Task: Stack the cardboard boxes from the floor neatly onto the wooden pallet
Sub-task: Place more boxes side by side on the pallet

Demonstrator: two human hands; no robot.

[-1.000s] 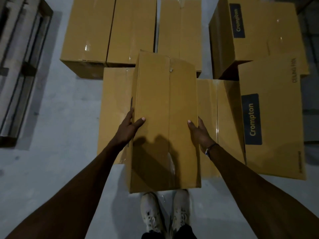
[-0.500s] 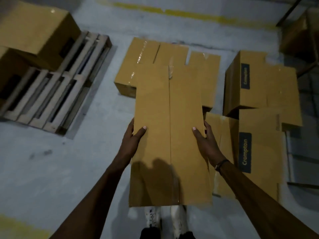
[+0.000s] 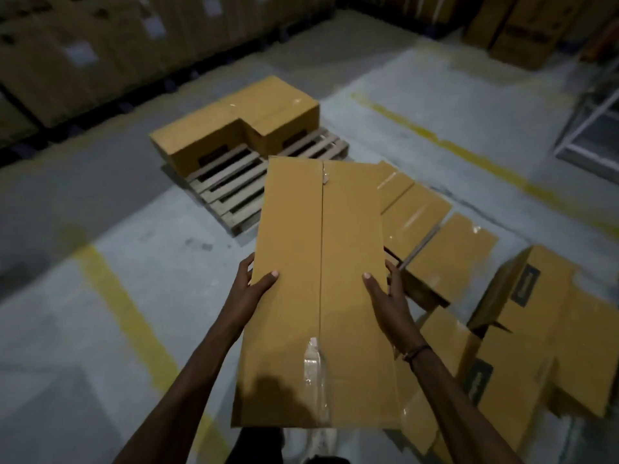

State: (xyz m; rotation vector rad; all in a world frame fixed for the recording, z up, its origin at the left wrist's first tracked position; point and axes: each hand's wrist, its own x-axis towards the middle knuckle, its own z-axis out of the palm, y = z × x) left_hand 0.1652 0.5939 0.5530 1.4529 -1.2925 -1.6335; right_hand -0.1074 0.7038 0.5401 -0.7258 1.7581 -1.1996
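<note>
A long cardboard box (image 3: pixel 320 296) is held up between the left hand (image 3: pixel 249 289) and right hand (image 3: pixel 388 296), each gripping one side, thumbs on top, wooden pallet (image 3: pixel 234 192) beyond the fingertips.

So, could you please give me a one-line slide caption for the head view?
Both hands, left and right, carry a cardboard box toward the wooden pallet already holding boxes.

Dim, murky light; blurred, warped edges; glare on tape.
</note>
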